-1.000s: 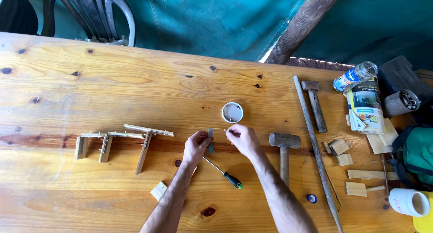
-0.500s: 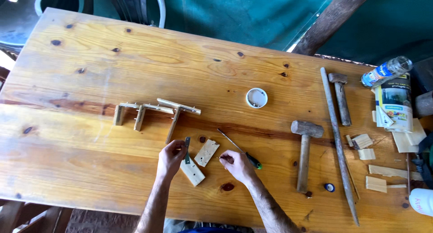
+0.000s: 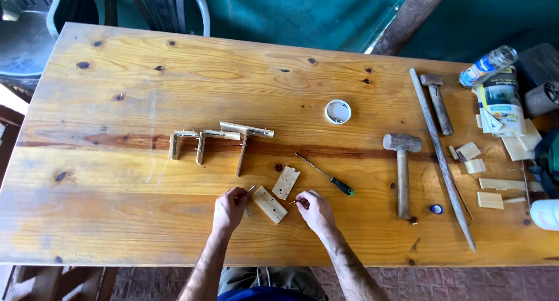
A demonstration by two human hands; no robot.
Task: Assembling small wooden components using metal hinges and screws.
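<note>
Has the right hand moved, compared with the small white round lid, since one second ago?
Yes. The right hand was just below the white lid; now it is farther toward the near table edge, beside a small wooden block.

Bright, even daylight covers the tabletop, with a pale glare streak left of centre. Shadows are short and soft. Focus is sharp throughout; wide-angle distortion bends the far edge.
</note>
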